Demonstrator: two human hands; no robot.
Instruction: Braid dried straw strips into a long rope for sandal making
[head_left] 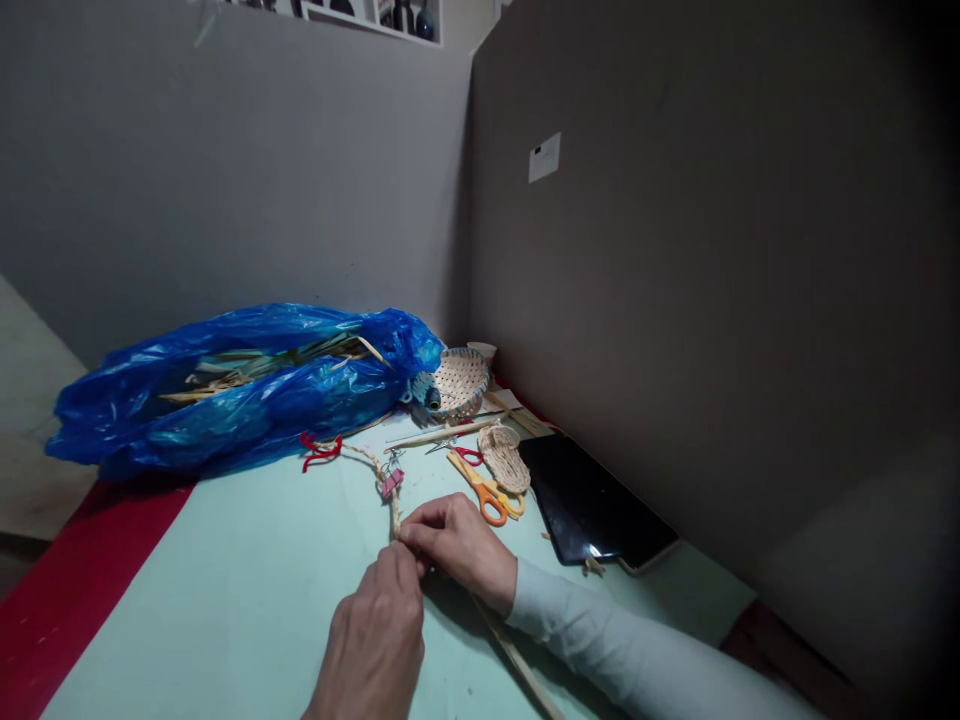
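A pale braided straw cord (368, 457) lies on the table and runs to the fingertips of both hands. Red yarn (321, 455) is tied about its far end, and a pink clip (392, 484) grips it partway along. My right hand (463, 548) pinches the near end of the braid between thumb and fingers. Close against it, my left hand (377, 622) is closed with its fingertips at the same spot; its fingers partly hide the braid there. From beneath my right wrist a long flat straw strip (517, 662) stretches toward the front edge.
A blue plastic bag (247, 420) of dry stalks lies at the back left. Behind the hands are a woven basket (459, 384), orange-handled scissors (491, 503), a woven straw sole-shaped piece (504, 460) and a black tablet (592, 505). Grey partitions (675, 300) stand behind and right.
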